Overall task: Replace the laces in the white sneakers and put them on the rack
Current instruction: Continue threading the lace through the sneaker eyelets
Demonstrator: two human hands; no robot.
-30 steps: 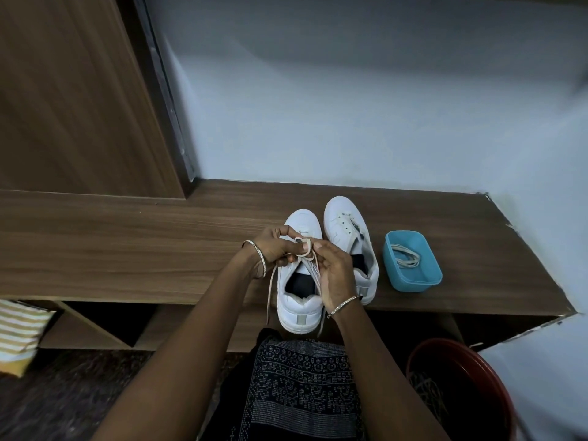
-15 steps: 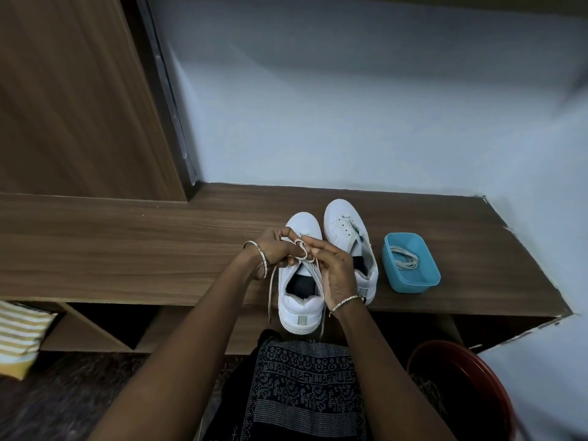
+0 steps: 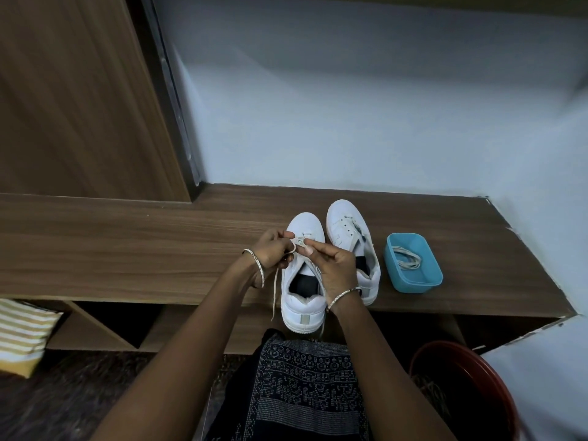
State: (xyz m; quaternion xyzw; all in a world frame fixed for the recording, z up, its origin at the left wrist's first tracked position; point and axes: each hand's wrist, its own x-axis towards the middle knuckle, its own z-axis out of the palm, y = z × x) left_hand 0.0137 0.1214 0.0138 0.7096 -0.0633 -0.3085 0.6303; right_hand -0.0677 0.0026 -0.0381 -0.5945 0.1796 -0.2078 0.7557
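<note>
Two white sneakers stand side by side on the wooden rack top (image 3: 127, 249), toes pointing away from me. Over the left sneaker (image 3: 302, 313), my left hand (image 3: 273, 253) and my right hand (image 3: 334, 265) both pinch its cream lace (image 3: 299, 245), which forms a small loop between the fingertips. One loose lace end hangs down the sneaker's left side past the shelf edge. The right sneaker (image 3: 346, 224) shows bare eyelets with only a little lace near the toe. A spare cream lace (image 3: 407, 257) lies coiled in a blue tub (image 3: 423, 283) to the right.
A wooden cabinet panel (image 3: 79, 106) rises at the left and a pale wall runs behind the rack. Open shelf compartments lie below the top. A red bucket (image 3: 471, 386) stands at the lower right and a striped cloth (image 3: 22, 338) at the lower left.
Both hands stay over the left sneaker working the lace; my right fingers have shifted slightly and the loop between the fingertips has tightened.
</note>
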